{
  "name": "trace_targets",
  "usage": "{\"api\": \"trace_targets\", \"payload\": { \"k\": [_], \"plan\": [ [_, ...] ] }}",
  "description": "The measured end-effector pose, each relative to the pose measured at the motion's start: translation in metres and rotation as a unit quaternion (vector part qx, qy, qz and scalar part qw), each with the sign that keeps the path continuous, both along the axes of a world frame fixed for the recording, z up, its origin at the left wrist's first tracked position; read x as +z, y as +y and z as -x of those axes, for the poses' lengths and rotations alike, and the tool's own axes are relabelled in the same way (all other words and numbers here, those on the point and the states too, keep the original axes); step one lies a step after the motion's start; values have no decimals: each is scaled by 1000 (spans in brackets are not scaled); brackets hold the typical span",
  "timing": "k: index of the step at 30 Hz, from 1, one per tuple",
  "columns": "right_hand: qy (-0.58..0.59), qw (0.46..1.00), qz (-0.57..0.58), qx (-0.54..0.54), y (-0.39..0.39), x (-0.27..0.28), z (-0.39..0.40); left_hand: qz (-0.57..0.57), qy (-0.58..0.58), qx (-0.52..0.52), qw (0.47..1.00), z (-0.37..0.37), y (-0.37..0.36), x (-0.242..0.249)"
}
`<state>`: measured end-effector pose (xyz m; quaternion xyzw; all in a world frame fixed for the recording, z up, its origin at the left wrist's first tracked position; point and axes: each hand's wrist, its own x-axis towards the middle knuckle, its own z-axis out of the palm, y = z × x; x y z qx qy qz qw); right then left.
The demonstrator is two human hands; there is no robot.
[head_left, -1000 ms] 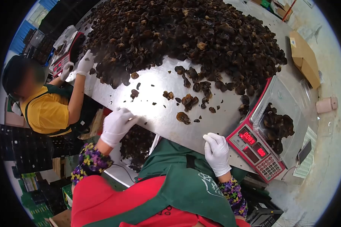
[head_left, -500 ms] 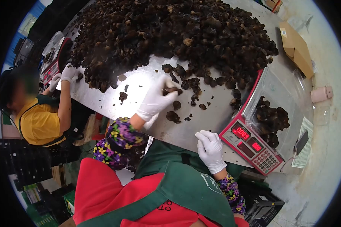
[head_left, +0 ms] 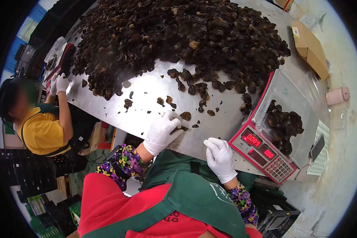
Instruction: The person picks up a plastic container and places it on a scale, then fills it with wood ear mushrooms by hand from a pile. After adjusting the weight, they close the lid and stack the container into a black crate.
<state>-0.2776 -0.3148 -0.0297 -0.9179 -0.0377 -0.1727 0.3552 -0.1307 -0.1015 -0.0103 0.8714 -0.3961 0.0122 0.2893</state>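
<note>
My left hand (head_left: 161, 133), in a white glove, is closed near the table's front edge, its fingers around a small piece of dark fungus (head_left: 181, 128). My right hand (head_left: 221, 160), also gloved, rests at the edge with its fingers bent together; nothing shows in them. Just beyond my left hand lies a loose brown piece (head_left: 185, 116). A big heap of dark fungus (head_left: 178, 35) covers the back of the table. Right of my right hand, a red scale (head_left: 261, 152) reads 0.089, with a clump of fungus (head_left: 285, 123) on its clear tray.
At the left, a co-worker in a yellow shirt (head_left: 43, 133) has gloved hands by another scale (head_left: 59, 63). A cardboard box (head_left: 310, 49), a pink container (head_left: 337, 96) and a dark phone (head_left: 317, 148) are on the right. Black crates (head_left: 279, 218) stand below.
My left hand has moved down towards the table's front edge. Several small pieces now show where it was. My right hand has stayed put. The co-worker's hands have come together.
</note>
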Motion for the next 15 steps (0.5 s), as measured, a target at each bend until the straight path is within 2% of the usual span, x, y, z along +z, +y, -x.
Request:
{"api": "trace_targets", "payload": {
  "k": [4,6,7,8,10,11,12,15],
  "plan": [
    [-1,1000,-2,-1,1,-1,-1,-58,12,-33,998,3,2,3],
    [-4,1000,0,-4,1,-1,0,116,150,92,977,-2,-8,11],
    [-5,1000,0,-5,1,-1,0,78,62,118,988,-11,-13,10],
    [-7,1000,0,-5,1,-1,0,80,61,118,988,-18,-18,10],
    [-9,1000,5,-5,2,-1,-1,38,33,55,997,-28,-26,7],
    [-9,1000,9,-7,2,-1,-1,-40,41,2,998,-30,-27,5],
    [-12,1000,10,-5,2,0,-1,-27,34,-16,999,-27,-32,2],
    [-8,1000,5,-7,1,0,-1,-45,0,-14,999,-26,-39,-1]
  ]
}}
